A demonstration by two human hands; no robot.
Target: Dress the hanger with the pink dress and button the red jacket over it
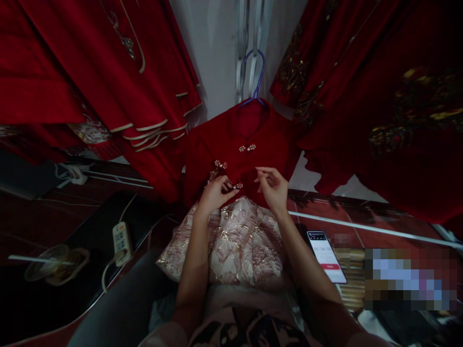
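A small red dress (249, 130) with a pale, gold-patterned brocade skirt (246, 241) hangs in front of me, its skirt spread toward my lap. Pearly flower-shaped clasps (247, 148) decorate the red bodice. My left hand (215, 193) is closed at the lower bodice, thumb and fingers pinching the dress beside the lowest flower clasp (238, 186). To the right, my right hand (274, 189) is raised just off the bodice with its thumb and forefinger pinched. Whatever lies between those fingertips is too small and dark to make out.
A purple hanger (261, 72) holds the dress on a metal rail. Red garments (152, 82) hang on both sides. At left, a power strip (122, 243) and a plastic bowl (47, 264) sit on a black surface. A lit phone (326, 258) lies at right.
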